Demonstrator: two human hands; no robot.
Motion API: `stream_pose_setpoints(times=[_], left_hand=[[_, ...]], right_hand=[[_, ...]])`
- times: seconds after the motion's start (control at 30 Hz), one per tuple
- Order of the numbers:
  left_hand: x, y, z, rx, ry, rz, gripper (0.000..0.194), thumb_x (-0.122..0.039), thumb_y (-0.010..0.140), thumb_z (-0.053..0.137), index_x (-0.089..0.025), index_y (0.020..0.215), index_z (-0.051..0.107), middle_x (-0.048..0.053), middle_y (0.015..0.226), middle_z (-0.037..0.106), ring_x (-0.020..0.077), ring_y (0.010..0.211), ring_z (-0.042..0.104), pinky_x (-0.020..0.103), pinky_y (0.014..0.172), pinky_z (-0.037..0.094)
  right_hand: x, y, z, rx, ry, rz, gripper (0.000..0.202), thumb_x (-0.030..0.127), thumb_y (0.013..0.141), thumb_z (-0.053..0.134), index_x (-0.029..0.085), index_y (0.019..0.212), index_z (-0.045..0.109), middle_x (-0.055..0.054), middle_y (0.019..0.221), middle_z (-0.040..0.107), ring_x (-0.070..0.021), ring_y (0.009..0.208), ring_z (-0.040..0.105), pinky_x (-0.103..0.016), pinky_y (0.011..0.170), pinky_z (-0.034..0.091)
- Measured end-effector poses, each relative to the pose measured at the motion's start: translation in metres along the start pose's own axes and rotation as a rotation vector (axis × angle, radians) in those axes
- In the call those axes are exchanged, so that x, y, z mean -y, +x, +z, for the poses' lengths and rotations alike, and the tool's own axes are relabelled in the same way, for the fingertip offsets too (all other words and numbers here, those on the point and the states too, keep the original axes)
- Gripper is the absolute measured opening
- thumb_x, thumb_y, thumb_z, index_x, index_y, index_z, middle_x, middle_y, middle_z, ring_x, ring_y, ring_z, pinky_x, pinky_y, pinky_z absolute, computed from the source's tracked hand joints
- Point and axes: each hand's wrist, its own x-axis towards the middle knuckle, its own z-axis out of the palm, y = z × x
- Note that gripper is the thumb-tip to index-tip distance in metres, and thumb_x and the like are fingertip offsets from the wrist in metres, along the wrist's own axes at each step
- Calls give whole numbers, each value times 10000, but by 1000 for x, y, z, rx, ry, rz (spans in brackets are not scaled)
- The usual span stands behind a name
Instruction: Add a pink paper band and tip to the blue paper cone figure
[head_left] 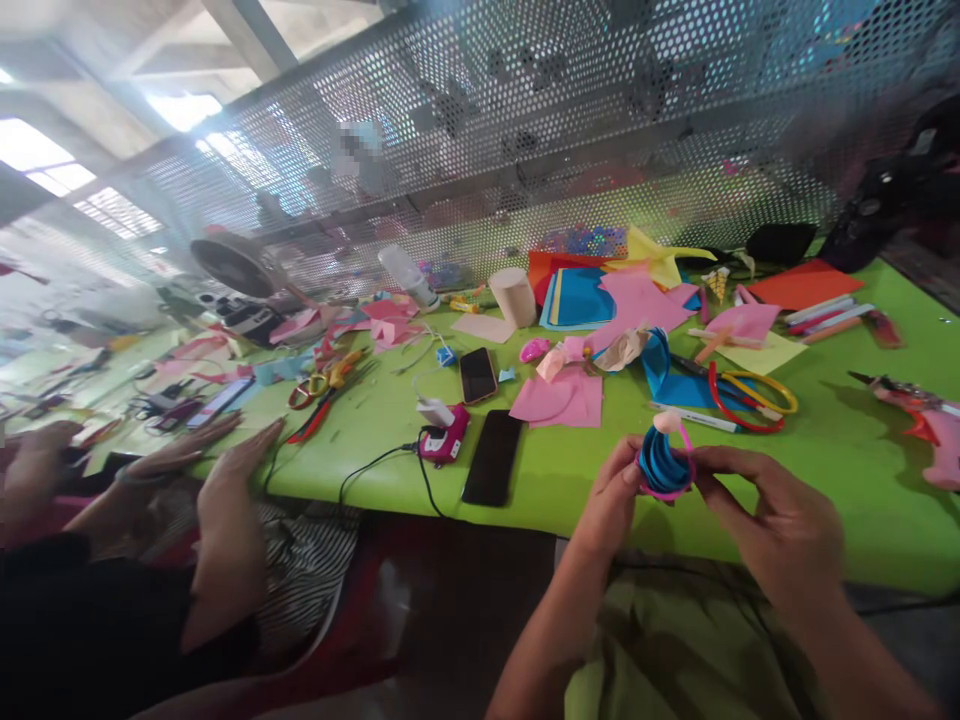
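Blue coiled paper strip ringed by a pink band [664, 466] is pinched between the left hand [613, 500] and right hand [780, 520] just over the near edge of the green table [570, 470], apparently mid-shaping, so a steady, gentle squeeze seems called for next.

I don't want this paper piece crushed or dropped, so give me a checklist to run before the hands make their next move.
1. Both hands on the piece: left hand and right hand pinch the blue paper coil from either side. Ok.
2. Pink band around the coil intact: cannot tell, blurred.
3. Coil held clear of the green table: ok, held at its near edge.
4. Phones apart from the hands: ok.
5. Neighbouring person's hand apart from the coil: ok.
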Motion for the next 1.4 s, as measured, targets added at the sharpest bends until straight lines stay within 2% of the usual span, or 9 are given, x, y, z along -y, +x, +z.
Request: stream_pose_setpoints(times=[0.17,0.33,0.47,0.7,0.93,1.07,1.23,1.4], left_hand=[[2,0,-5,78,35,13,596,-686,817,802,-164,1086,698,34,929,636,158,801,585,258,704,477],[-4,0,-2,130,44,12,577,-666,817,815,-160,1063,686,20,880,619,136,764,543,246,724,467],[-3,0,-1,125,28,-39,602,-684,785,825,-167,1055,671,24,883,623,147,762,549,259,714,483],[0,2,-2,103,3,-31,565,-678,815,802,-169,1030,684,13,871,600,139,765,545,242,701,481],[-3,3,-2,186,21,-33,547,-658,835,802,-166,1040,678,18,883,613,127,753,525,240,723,447],[-12,3,3,201,79,-59,604,-700,781,831,-168,1017,671,41,938,615,153,804,537,263,748,457],[-26,5,9,322,71,-87,529,-623,821,847,-177,1020,645,56,1012,623,165,872,571,270,782,483],[-24,5,8,430,59,-206,555,-624,824,853,-181,1054,609,20,912,593,149,783,577,268,721,473]], right_hand=[[2,-1,-5,76,263,169,203,296,1001,709,334,1186,785,2,1102,807,-189,1013,744,-268,896,593],[-6,2,-2,14,492,358,185,299,858,877,295,1030,807,1,1004,786,-178,937,727,-251,845,598],[-7,6,0,24,606,445,257,293,812,927,296,1043,815,1,1006,797,-155,925,736,-221,822,605],[-7,11,2,37,707,484,264,297,795,946,305,1038,842,-5,1008,835,-158,916,780,-230,822,638],[-10,12,-4,94,680,467,272,287,841,903,313,1106,846,-26,1094,844,-206,1010,797,-312,879,663],[-11,13,-9,121,660,471,234,290,823,905,315,1053,863,-34,1061,850,-234,1012,805,-333,880,675],[-5,20,-19,157,624,497,205,353,802,913,293,995,881,-52,975,855,-232,886,811,-285,784,663],[5,28,-25,210,588,440,272,466,750,936,271,934,895,-85,885,844,-241,758,797,-276,644,644]])
